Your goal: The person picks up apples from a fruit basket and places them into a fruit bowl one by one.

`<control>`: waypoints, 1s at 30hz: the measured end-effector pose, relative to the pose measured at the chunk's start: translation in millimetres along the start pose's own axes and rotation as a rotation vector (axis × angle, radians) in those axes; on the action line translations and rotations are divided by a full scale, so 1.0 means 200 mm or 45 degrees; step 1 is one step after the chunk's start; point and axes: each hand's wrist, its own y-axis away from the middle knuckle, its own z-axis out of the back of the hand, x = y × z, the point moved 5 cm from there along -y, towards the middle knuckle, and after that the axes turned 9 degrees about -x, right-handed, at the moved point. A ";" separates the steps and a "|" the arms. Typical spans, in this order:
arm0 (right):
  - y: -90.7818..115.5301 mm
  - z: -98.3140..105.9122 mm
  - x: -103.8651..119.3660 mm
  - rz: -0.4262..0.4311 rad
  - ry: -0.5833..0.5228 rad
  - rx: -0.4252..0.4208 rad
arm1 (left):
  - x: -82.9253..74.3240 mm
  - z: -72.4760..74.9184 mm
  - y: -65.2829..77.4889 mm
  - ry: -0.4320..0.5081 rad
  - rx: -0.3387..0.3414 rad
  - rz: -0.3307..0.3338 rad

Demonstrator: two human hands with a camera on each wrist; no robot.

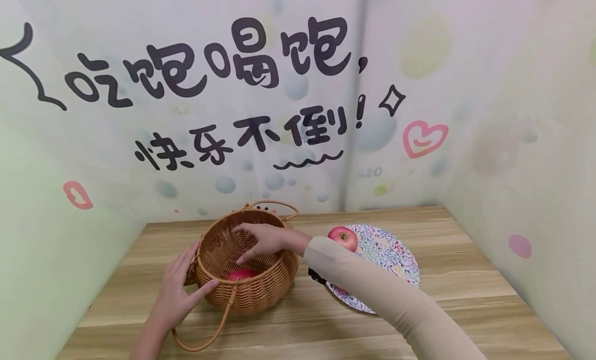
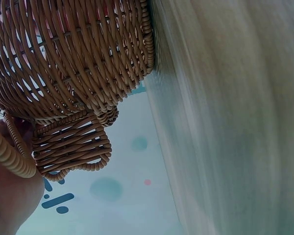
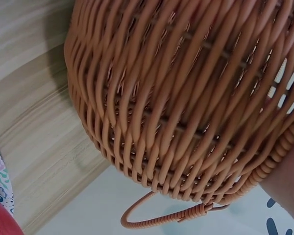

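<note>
A round brown wicker basket [image 1: 274, 290] stands tilted towards me on the wooden table. Inside, low near its front wall, lies a red apple [image 1: 241, 274]. My right hand [image 1: 265, 239] reaches over the rim into the basket, fingers spread and thumb pointing down above the apple. At the basket's left side, my left hand [image 1: 174, 293] rests against the rim with straight fingers and an outstretched thumb. A small woven flap [image 2: 71, 144] sticks out beside the left hand in the left wrist view. Basket weave hides the right fingers in the right wrist view.
Right of the basket lies a round plate [image 1: 388, 249] with a colourful squiggle pattern, bearing another red apple [image 1: 343, 238]; my right sleeve [image 1: 372, 287] covers part of it. One basket handle [image 1: 200, 348] droops onto the table at the front. Printed walls [image 1: 298, 189] enclose the table [image 1: 447, 256].
</note>
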 end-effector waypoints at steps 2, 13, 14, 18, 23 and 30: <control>0.00 0.00 0.00 0.003 -0.021 0.034 | 0.00 0.00 0.00 0.003 -0.003 -0.002; -0.03 -0.04 -0.03 -0.025 -0.065 0.194 | 0.00 -0.01 -0.01 0.008 -0.007 -0.028; -0.03 -0.04 -0.04 -0.027 -0.070 0.206 | 0.00 -0.01 0.00 0.008 -0.007 -0.028; -0.05 -0.05 -0.04 -0.031 -0.088 0.252 | 0.00 -0.01 0.00 0.006 -0.005 -0.022; -0.06 -0.07 -0.05 -0.029 -0.091 0.303 | 0.00 -0.02 -0.01 0.007 0.000 -0.018; -0.09 -0.11 -0.05 0.002 -0.097 0.398 | 0.01 -0.01 0.00 0.009 -0.002 -0.012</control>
